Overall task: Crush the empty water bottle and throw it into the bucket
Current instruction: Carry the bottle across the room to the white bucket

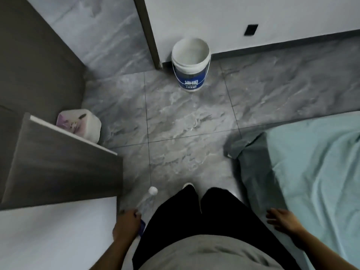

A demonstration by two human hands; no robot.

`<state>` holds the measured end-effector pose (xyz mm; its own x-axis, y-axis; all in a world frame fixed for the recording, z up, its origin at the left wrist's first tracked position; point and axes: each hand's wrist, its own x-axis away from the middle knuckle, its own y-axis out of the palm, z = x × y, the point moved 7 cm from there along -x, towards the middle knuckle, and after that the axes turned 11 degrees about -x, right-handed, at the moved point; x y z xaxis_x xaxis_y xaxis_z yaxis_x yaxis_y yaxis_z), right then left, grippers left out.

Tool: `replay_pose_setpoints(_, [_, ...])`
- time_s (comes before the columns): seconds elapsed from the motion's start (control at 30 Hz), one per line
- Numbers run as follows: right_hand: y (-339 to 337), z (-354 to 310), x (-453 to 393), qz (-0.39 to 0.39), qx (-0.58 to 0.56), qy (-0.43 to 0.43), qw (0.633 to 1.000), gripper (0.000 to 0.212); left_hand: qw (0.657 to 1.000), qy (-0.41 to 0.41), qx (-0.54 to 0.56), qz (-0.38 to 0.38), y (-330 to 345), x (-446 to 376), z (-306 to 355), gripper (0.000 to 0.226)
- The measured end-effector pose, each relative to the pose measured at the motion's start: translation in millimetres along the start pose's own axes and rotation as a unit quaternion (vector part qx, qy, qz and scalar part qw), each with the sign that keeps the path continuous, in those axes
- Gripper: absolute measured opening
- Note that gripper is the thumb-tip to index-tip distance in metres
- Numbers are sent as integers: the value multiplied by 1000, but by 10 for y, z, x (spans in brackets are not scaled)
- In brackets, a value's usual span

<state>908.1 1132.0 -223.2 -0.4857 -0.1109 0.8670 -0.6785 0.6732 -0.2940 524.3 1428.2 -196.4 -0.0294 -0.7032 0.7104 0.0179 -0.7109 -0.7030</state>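
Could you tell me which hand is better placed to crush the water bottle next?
The left hand: it already grips the water bottle, white cap pointing toward the bucket. The right hand is open and empty beside the bed, away from the bottle, though it could come across to help squeeze.

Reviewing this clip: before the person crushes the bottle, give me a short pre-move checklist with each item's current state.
1. Bottle in hand: ok. The left hand is closed around the clear water bottle.
2. Cap: cannot tell. The white cap is on; its tightness is unclear.
3. Bottle empty: cannot tell. It is blurred.
4. Second hand ready: not ok. The right hand hangs open, apart from the bottle, near the teal bedsheet.
5. White bucket open and upright: ok.
6. Path to bucket: ok. Bare grey floor tiles lie between.
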Motion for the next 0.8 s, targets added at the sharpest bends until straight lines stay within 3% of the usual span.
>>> replay_pose_setpoints(0.3, [70,-1233,-600,18,-22,31,999,30,996,57,-22,63,-1322,-1370,1686,23])
replay_pose_setpoints(0.67, [262,-4202,-1766,-8,-29,-72,997,33,1000,-8,9,9,-2054,-2242,2732,27])
replay_pose_setpoints(0.8, [471,-4965,-2107,-24,-19,-78,997,34,999,-27,20,-10,-2353,-2640,2987,16])
